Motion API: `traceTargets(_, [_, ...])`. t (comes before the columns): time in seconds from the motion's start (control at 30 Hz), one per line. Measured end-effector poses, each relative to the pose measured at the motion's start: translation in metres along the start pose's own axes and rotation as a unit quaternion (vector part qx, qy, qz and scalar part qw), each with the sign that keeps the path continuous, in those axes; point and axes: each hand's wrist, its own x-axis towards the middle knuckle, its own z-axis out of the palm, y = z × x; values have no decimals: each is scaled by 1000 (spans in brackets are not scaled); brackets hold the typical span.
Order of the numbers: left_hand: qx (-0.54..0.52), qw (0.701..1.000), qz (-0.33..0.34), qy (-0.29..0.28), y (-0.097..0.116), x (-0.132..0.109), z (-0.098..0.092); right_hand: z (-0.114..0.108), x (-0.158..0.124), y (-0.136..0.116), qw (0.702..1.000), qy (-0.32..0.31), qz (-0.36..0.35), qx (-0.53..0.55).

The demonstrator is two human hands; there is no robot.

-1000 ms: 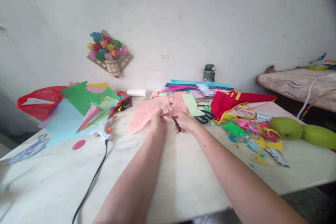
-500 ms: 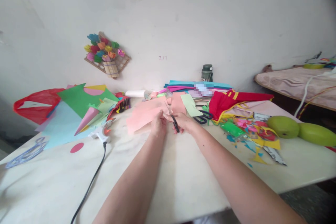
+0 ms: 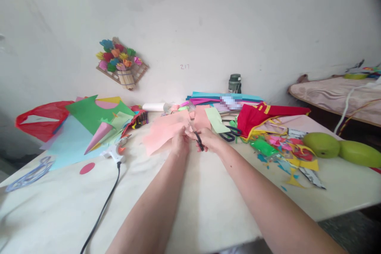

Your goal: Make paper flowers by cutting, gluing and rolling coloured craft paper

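A sheet of salmon-pink paper [image 3: 163,129] is pinched at its right edge by my left hand [image 3: 180,141], near the middle of the table. My right hand [image 3: 208,139] is closed around a pair of scissors with black handles [image 3: 199,141]. The blades point up and left at the paper's edge beside my left fingers; how far apart they are is too small to tell. Just beyond my right hand lie another salmon-pink piece of paper [image 3: 202,116] and a pale green piece [image 3: 217,120].
On the left are a white glue gun [image 3: 114,151] with a black cord, a pink paper cone [image 3: 99,137] and a green sheet [image 3: 89,113]. Dark-handled scissors [image 3: 228,134], a red cloth [image 3: 256,117], paper scraps [image 3: 293,154] and green fruits [image 3: 321,144] are on the right. A bottle [image 3: 235,83] stands behind.
The pink sheet's near left part has tilted slightly downward. Both hands stay in nearly the same place, still holding the paper and the scissors.
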Motion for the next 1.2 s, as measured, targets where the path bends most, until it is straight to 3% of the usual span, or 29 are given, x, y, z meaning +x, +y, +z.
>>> traceTargets(0.3, [-7, 1000, 12, 12, 1, -1, -1, -2, -6, -8, 998, -24, 52, -1])
traceTargets(0.6, [17, 999, 19, -37, 1, -6, -1, -5, -5, -4, 999, -20, 32, 0])
traceTargets(0.77, [7, 1000, 21, -12, 0, -6, -2, -6, -3, -2, 1000, 4, 27, 9])
traceTargets(1.2, [3, 1000, 20, -9, 0, -7, -1, -4, 0, 2, 999, 8, 12, 40])
